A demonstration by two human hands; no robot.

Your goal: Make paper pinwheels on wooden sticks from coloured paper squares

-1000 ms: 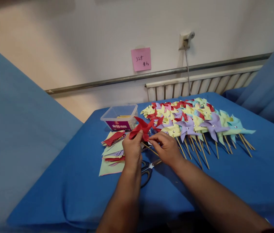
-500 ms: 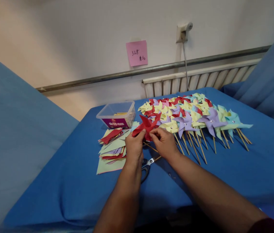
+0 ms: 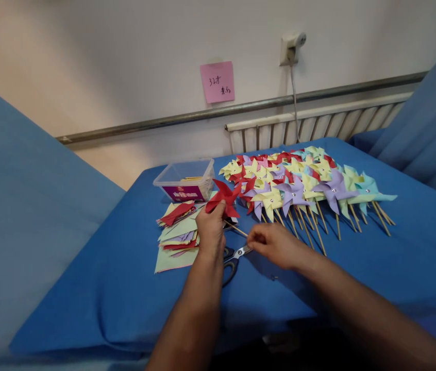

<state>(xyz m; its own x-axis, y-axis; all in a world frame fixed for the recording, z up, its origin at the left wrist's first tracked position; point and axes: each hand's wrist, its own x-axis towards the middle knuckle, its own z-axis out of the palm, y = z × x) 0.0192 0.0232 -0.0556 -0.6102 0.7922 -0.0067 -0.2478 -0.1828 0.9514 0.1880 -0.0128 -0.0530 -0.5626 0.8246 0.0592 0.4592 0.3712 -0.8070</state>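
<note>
Centrally, the left hand pinches a red folded-paper pinwheel, fingers closed together on the lower edge of its crisp, pointed vanes. A thin wooden stick slants out from under the pinwheel toward the right hand, which is curled with fingertips drawn together at the stick's far end; whether they actually clamp the stick cannot be told. Just below the pinwheel, between the two hands, lie steel scissors with dark looped handles, flat on the smooth blue cloth-covered table.

Left of the red pinwheel sits a loose stack of square paper sheets in pale green, lilac and red, their corners fanned and uneven, with a few red cut scraps on top. Just behind it stands a clear rectangular plastic box with a purple label, open at the top. Right of the red pinwheel spreads a dense overlapping bed of finished paper pinwheels in yellow, purple, red and pale turquoise, each pinned at its centre with a small shiny stud, their slim wooden sticks pointing toward the person.

Well behind the pinwheel, a pink square sticky note is stuck on the pale wall, above a ribbed white radiator.
</note>
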